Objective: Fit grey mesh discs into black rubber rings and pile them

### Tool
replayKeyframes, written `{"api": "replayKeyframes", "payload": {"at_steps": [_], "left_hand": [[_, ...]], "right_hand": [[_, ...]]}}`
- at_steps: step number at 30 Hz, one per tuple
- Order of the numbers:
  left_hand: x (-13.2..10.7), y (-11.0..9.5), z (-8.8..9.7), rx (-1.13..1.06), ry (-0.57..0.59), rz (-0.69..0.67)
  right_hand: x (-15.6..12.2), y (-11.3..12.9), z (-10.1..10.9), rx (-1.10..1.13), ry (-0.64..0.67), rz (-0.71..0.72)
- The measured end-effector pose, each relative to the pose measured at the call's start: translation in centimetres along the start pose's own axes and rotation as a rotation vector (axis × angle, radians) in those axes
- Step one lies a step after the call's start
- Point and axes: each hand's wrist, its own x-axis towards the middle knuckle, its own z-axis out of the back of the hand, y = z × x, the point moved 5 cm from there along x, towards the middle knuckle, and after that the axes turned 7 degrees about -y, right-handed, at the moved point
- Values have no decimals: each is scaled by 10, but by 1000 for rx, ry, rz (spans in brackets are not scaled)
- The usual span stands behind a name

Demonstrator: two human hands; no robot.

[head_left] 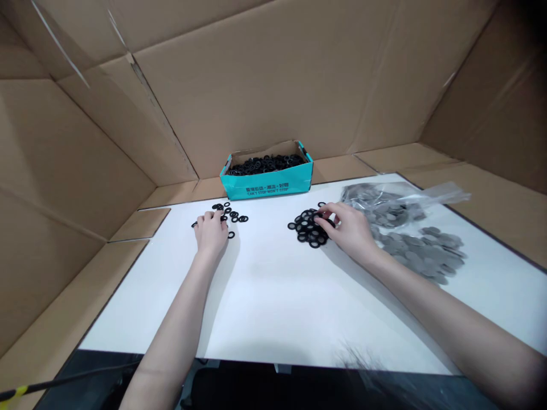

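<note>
My left hand rests on the white table, its fingers curled among a small scatter of black rings; whether it holds one is hidden. My right hand reaches into a denser pile of black rings, thumb and fingers pinched at the pile's upper edge, seemingly on a ring. Just right of that hand lies a heap of grey round discs.
A teal cardboard box filled with black rings stands at the back of the table. A clear plastic bag with more grey discs lies at the back right. Brown cardboard walls enclose the table on three sides.
</note>
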Motion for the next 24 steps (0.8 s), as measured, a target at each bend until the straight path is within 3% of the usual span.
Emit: {"api": "replayKeyframes", "payload": {"at_steps": [7, 14, 19, 24], "left_hand": [[3, 9, -6, 18, 18, 43], [8, 16, -9, 26, -13, 68], [10, 20, -13, 19, -42, 72], [12, 20, -16, -15, -49, 48]], "right_hand": [[0, 2, -2, -80, 19, -1], [15, 10, 33, -34, -33, -19], [18, -13, 66, -165, -1, -8], [-1, -44, 84, -331, 95, -92]]}}
